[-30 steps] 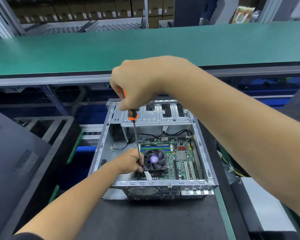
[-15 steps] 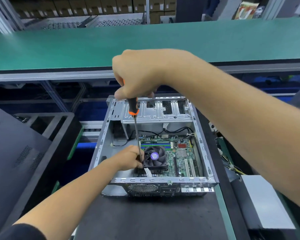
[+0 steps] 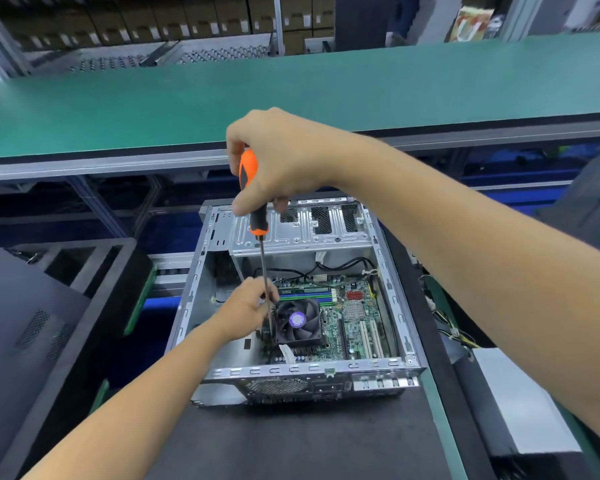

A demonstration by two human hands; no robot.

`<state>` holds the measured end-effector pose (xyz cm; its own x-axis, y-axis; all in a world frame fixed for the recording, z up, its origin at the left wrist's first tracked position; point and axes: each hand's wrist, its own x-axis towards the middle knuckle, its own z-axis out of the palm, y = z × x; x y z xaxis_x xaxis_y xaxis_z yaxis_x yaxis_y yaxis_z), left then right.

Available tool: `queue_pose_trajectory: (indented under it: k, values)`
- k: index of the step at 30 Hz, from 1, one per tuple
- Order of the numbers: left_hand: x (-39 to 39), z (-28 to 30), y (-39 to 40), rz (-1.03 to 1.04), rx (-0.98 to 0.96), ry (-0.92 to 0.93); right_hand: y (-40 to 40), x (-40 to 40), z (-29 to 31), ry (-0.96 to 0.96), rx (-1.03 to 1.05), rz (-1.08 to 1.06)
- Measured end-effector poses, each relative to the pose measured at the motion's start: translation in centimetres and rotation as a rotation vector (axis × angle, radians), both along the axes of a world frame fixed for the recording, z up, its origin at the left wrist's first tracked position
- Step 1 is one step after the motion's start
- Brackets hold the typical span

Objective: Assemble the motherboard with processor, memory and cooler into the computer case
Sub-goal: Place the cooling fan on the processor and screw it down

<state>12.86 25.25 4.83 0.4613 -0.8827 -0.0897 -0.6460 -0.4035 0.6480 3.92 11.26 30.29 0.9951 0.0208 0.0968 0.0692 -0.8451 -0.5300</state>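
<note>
Right hand (image 3: 278,161) up high, fingers wrapped tight around the orange and black handle of a long thin metal screwdriver (image 3: 253,202). Shaft pointing almost straight down into the open silver metal computer case (image 3: 400,320) below. Tip down at the near left corner of the black square cooler fan with a purple round sticker (image 3: 297,322), but too small and hidden to say what it touches.

Left hand (image 3: 248,311) low inside the case, just left of the fan, fingers curled and pinching the thin shaft near its bottom end.

Green motherboard with small parts (image 3: 355,323) lying flat on the case floor, under the fan and to the right of the left hand. 2 white slots on the board, further right of the fan. Blue and green memory sticks (image 3: 305,293) just behind the fan, past the left hand. Black cables (image 3: 347,266) behind those, under the right wrist. Silver drive cage with dark holes (image 3: 312,226) at the far end of the case, right behind the screwdriver handle.

Case lying on a dark mat (image 3: 291,441), near the left forearm. Long green belt (image 3: 291,81) far beyond the right hand. Dark grey side panel with small vent holes (image 3: 21,327) well off to the left of the left arm. Pale grey box (image 3: 523,400) under the right forearm.
</note>
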Motion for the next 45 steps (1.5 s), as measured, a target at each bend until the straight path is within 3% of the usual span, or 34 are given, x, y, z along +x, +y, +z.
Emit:
queue_pose_trajectory:
  k: [6,9,14,19,22,27,33,39,45]
  values:
    - [0.4,-0.5,-1.9,-0.129,0.132,0.302,-0.1,-0.1,-1.1,0.041,0.212,-0.042]
    - [0.8,-1.4,-2.4,-0.127,0.177,0.359,-0.4,-0.6,-2.1,0.106,0.357,-0.029]
    - [0.9,-1.4,-3.0,-0.166,0.246,0.298,-0.9,-0.9,-2.9,0.092,0.389,-0.065]
    - [0.8,-1.3,-3.2,-0.197,0.296,0.168,-1.9,-0.9,-0.5,-0.133,0.469,-0.145]
    - [0.4,-1.5,-3.7,-0.236,0.32,-0.002,-3.2,-1.2,0.7,-0.192,0.369,-0.182]
    - [-0.1,-1.2,-4.0,-0.332,0.332,-0.115,-4.1,-1.9,0.2,-0.172,0.2,-0.251]
    - [-2.3,-0.9,-5.6,-0.245,0.208,0.064,-4.2,-2.0,-1.3,-0.124,0.182,-0.276]
    - [-3.3,-1.7,-7.7,-0.228,0.074,-0.138,-4.4,-2.1,-3.0,-0.087,0.188,-0.298]
    - [-3.1,-2.2,-7.5,-0.217,0.076,-0.033,-5.0,-2.6,-3.7,-0.108,0.231,-0.322]
